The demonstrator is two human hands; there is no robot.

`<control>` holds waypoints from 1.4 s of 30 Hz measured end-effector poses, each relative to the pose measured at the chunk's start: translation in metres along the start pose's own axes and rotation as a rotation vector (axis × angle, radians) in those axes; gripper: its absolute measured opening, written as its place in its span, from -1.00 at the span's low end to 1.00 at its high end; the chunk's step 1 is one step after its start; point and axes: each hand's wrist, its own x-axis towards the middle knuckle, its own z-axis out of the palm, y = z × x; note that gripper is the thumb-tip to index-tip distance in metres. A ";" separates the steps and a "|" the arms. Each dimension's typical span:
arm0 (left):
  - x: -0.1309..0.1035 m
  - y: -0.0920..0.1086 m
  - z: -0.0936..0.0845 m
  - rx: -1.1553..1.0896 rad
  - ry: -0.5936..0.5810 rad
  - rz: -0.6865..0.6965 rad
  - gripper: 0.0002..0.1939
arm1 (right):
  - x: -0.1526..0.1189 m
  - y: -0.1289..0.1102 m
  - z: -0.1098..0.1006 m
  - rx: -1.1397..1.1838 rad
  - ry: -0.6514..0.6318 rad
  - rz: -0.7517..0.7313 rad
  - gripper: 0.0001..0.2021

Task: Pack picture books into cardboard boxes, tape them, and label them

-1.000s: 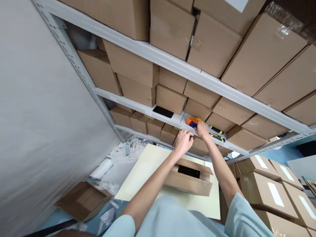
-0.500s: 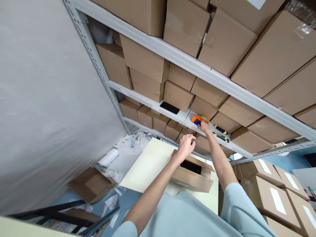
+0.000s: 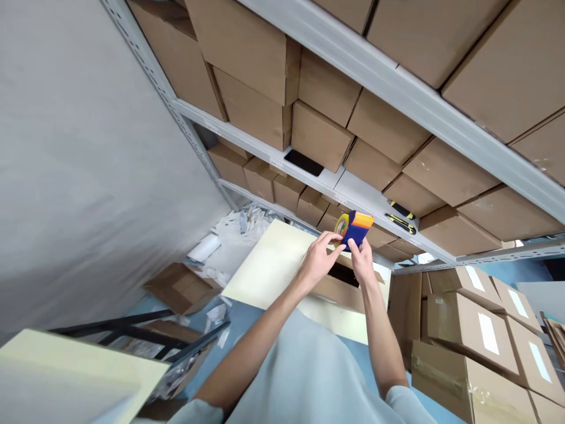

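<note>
A blue and orange tape dispenser [image 3: 358, 228] with a yellow roll is held up above an open cardboard box [image 3: 338, 291]. My right hand [image 3: 362, 262] is closed around the dispenser's lower blue part. My left hand [image 3: 321, 256] is at the roll side, its thumb and fingers curved close to the yellow roll; whether they grip it is hard to tell. Beneath both hands the box lies on a pale yellow table [image 3: 260, 265], with a dark item inside it.
Ahead, metal shelves [image 3: 247, 138] hold cardboard boxes, a black flat object [image 3: 304, 162] and two yellow-black cutters [image 3: 401, 223]. Stacked boxes [image 3: 472, 330] stand at the right. An open box [image 3: 183, 287] and white scraps lie at the left.
My right hand has lifted the tape dispenser off the shelf and brought it down over the box. My left hand has met it there. The view has shifted.
</note>
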 end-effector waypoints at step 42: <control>-0.029 0.131 -0.093 0.250 -0.196 0.493 -0.71 | -0.064 -0.094 -0.064 -1.076 -0.219 -0.942 -0.88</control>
